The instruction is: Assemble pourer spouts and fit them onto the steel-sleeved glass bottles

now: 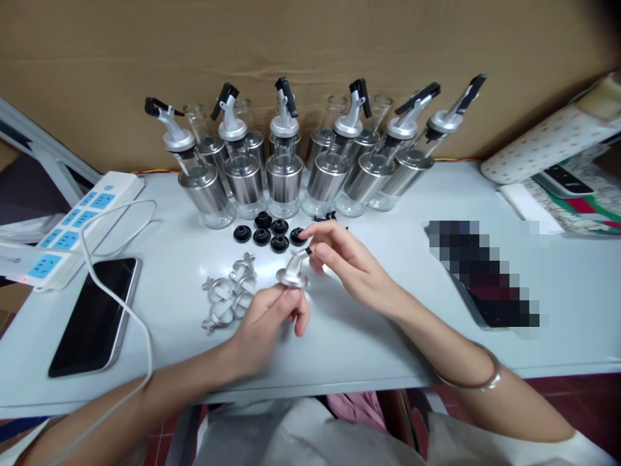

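My left hand (272, 317) is closed around the lower part of a silver pourer spout (293, 270), holding it upright above the table. My right hand (347, 262) is at the spout's tip, its thumb and fingers bent around a small black piece (308, 251) that touches the tip. Most of that piece is hidden by the fingers. Just behind, several black ribbed stoppers (262, 237) lie in a cluster. Loose silver spout caps (221, 291) lie left of my left hand. Small black levers (324, 217) sit beyond my right hand, partly covered.
A row of glass-and-steel oil bottles (284, 176) with pourers stands at the back, with topless bottles (211, 145) behind. On the left lie a power strip (72, 226), a white cable (121, 294) and a phone (94, 317). A blurred-out dark object (480, 278) and a dotted cylinder (548, 133) are on the right.
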